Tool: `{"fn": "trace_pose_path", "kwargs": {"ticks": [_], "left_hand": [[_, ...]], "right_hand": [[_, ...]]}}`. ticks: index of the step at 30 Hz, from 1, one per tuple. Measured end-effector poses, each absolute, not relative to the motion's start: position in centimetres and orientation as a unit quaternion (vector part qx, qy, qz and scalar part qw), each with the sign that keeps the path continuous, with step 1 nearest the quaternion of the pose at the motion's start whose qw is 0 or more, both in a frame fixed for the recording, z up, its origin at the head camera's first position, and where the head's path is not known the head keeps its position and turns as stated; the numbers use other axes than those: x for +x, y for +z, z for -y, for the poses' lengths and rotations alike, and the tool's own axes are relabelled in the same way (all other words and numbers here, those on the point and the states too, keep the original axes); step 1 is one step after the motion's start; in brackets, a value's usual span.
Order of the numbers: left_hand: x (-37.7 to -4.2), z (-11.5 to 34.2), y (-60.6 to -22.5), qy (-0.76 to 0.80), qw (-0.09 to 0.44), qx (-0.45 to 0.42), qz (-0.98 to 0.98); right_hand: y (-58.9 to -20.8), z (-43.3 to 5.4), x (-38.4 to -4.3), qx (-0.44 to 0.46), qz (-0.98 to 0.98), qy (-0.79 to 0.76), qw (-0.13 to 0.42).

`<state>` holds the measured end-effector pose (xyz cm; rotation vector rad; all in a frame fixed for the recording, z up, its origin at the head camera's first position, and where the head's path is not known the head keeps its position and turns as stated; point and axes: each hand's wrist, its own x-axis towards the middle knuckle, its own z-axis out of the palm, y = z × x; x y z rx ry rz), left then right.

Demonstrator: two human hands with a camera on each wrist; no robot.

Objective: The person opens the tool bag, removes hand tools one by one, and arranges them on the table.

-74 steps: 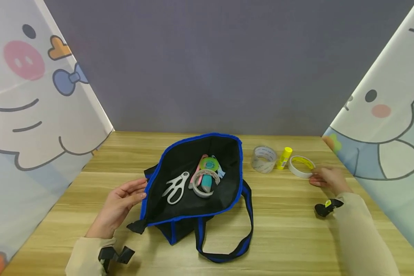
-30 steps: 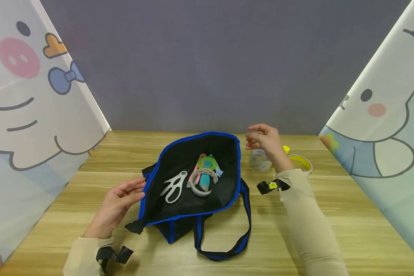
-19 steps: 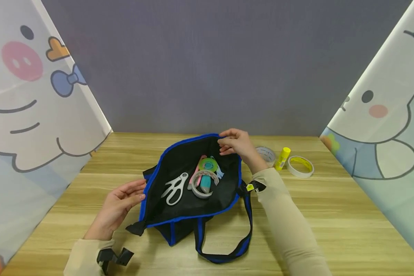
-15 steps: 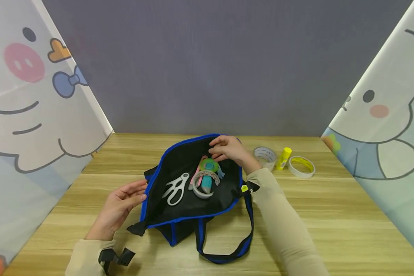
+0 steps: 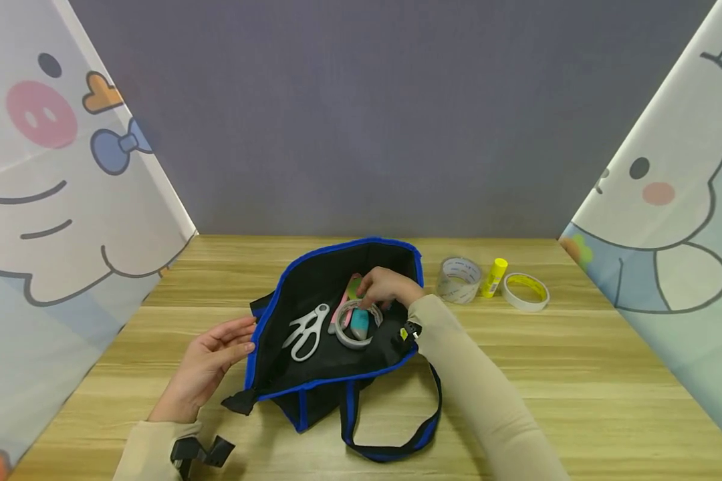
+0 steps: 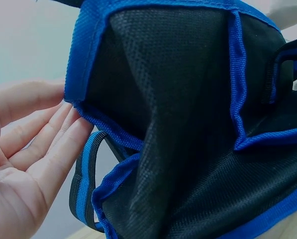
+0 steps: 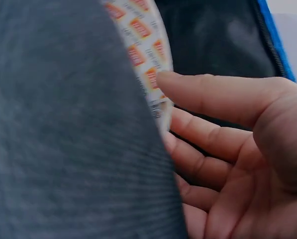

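Note:
An open black tote bag with blue trim point(image 5: 345, 364) stands tilted on the table, its mouth facing me. My left hand point(image 5: 207, 364) pinches the bag's left edge between thumb and fingers, seen closer in the left wrist view. Inside the bag, my right hand point(image 5: 390, 286) is at the far rim of a white tape roll point(image 5: 350, 343). In the right wrist view its thumb and fingers meet the tape roll point(image 7: 138, 30), printed in orange; dark cloth hides the rest. White scissors point(image 5: 305, 334), a pink strip-like item point(image 5: 339, 315), a partly covered green disc point(image 5: 353, 287) and a teal-ended object point(image 5: 359, 323) lie around it.
Right of the bag stand a clear tape roll point(image 5: 459, 280), a yellow glue stick point(image 5: 495, 277) and a white tape roll with a yellow inside point(image 5: 526, 292). The bag's strap point(image 5: 391, 453) loops on the wooden table point(image 5: 547, 387). A grey panel point(image 5: 367, 120) rises behind.
My right hand has left the yellow-lined tape roll on the table, moved left and reached down into the bag to the white tape roll there. The left hand stays on the bag's edge.

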<state>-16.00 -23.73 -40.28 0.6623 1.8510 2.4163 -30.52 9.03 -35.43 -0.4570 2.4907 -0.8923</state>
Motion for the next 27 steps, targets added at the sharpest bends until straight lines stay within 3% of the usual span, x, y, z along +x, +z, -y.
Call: {"fn": "trace_pose_path", "kwargs": {"ticks": [14,27], "left_hand": [[-16.18,23.94,-40.33,0.776,0.007,0.214,-0.593],[-16.0,23.91,-40.34,0.784,0.014,0.215,-0.583]], "right_hand": [[-36.03,-8.22,-30.35,-0.144,-0.926,-0.294,0.188],[-35.97,-9.14,-30.37,-0.114,-0.838,-0.464,0.262]]}}
